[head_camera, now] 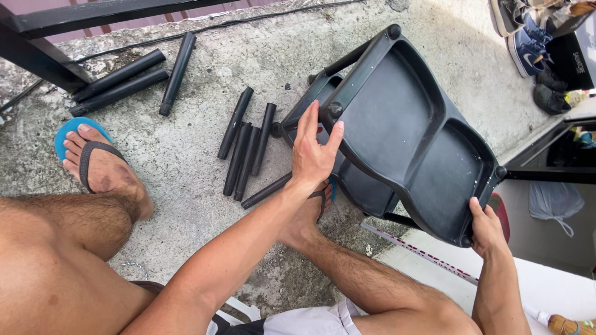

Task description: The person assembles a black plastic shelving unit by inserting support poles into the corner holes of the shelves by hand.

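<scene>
1. Two hands are on one black plastic shelf tray point(403, 124), which is tipped up on edge over the concrete floor point(186, 167). Its ribbed underside faces the person and its long axis runs from the far middle of the floor down toward the near right.
2. The left hand point(313, 152) lies flat and open against the tray's near-left rim, fingers spread and pointing away, palm pressing beside a round corner socket point(335, 110). It grips nothing; it only steadies.
3. The right hand point(486, 231) is closed around the tray's lower right corner, thumb on the inner face and fingers curled behind the edge.
4. So the tray lies directly ahead of both hands and spans between them. The left hand is nearer the upper end, the right hand holds the lower end.
5. A second tray point(310, 99) seems to sit behind the first, partly hidden.
6. Several short black tubes point(243, 152) lie loose on the floor just left of the left hand, roughly parallel. Three longer tubes point(124, 80) lie near the far left corner by a dark railing point(43, 56).
7. Shoes point(528, 43) sit at the far right corner.
</scene>
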